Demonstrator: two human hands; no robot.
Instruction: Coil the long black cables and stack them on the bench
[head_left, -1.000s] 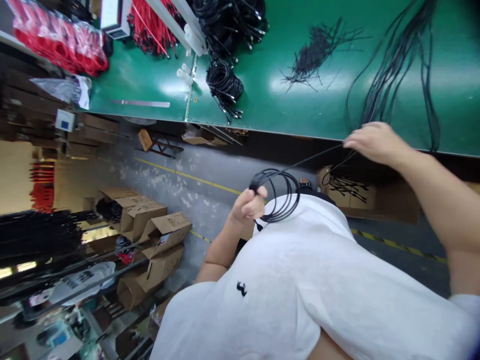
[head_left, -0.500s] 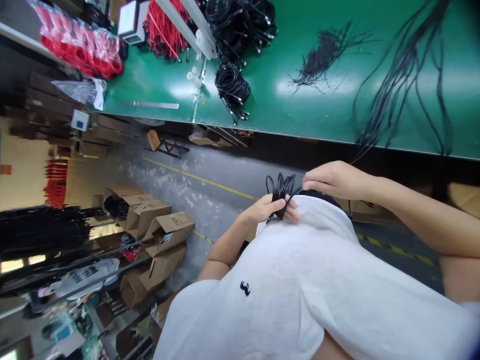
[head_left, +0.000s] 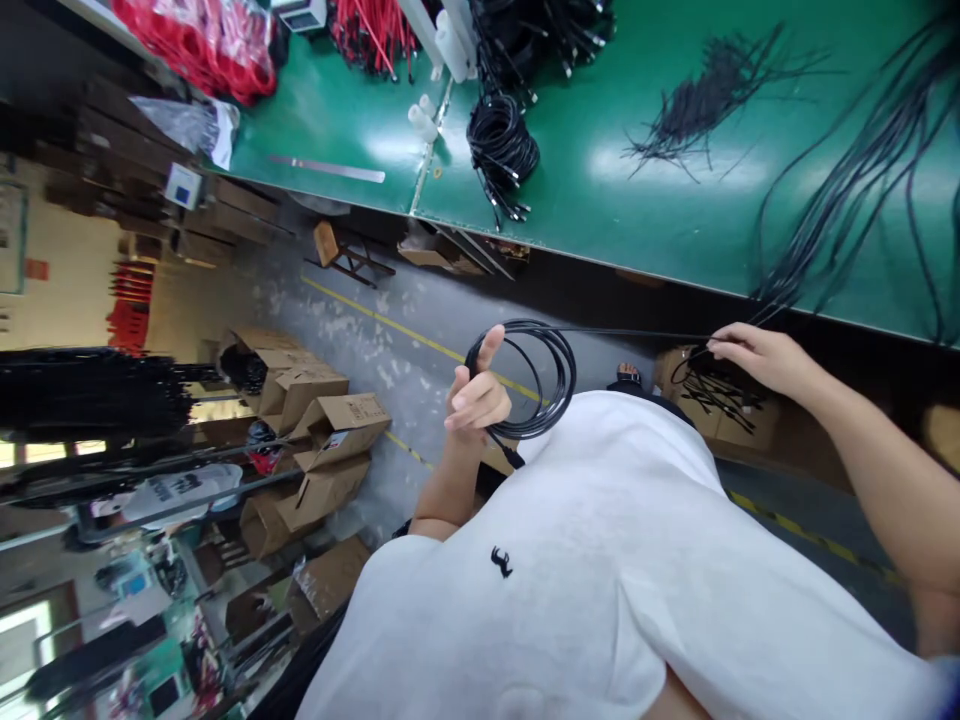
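My left hand (head_left: pixel 474 392) grips a round coil of thin black cable (head_left: pixel 541 378) in front of my white shirt (head_left: pixel 600 560), thumb raised. A straight run of the same cable stretches right from the coil to my right hand (head_left: pixel 754 355), which pinches it near the edge of the green workbench (head_left: pixel 645 230). From there the cable joins a long bunch of black cables (head_left: pixel 862 180) lying over the bench at the right.
On the bench lie a finished black coil (head_left: pixel 501 150), a heap of short black ties (head_left: pixel 712 90), red cable bundles (head_left: pixel 217 40) and white tubes (head_left: pixel 439 60). Open cardboard boxes (head_left: pixel 315 430) stand on the grey floor at the left. A box of cables (head_left: pixel 705 390) sits under the bench.
My hands were together at the coil half a second ago. The right hand has now drawn out to the right along the cable, and the left hand has opened the coil into a wide loop.
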